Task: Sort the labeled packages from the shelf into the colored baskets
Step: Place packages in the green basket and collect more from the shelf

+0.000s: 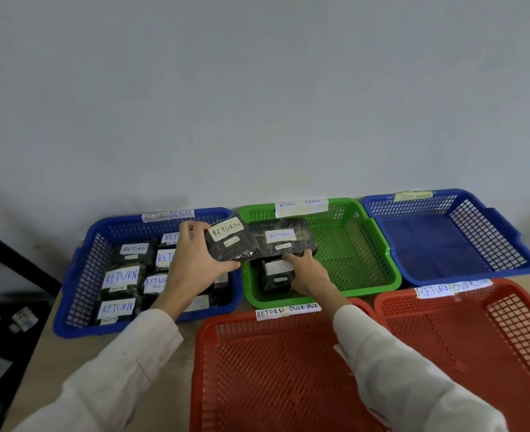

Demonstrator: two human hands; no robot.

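Left package: is being held in the air over the meeting rims of the left blue basket and the green basket, with its right edge overlapping the right package.
Right package: is being held above the far half of the green basket, clear of its floor.
Why held so: both white labels are being kept face up and side by side, probably so that the two "RETURN" words can be read and compared before a basket is chosen.
Heading, left package: the flat face is being turned up. Its outline is looking nearly square, so the long axis cannot be told. The written line is rising to the right, away from the person.
Heading, right package: the long axis is being kept left to right across the green basket, and the writing is running level.
Left hand: is being curled round the left package's left end, thumb at the near edge and fingers over the far edge.
Right hand: is being closed on the right package's near edge, one finger lying along it, the others being hidden beneath.
Third package: is being left flat on the green basket's floor, partly covered by the right hand.
Sorted packages: are being kept label up and close together in the left blue basket.
Other baskets: a right blue basket is standing beside the green one, and two red baskets are standing nearer the person.
Surface: is carrying all five baskets.
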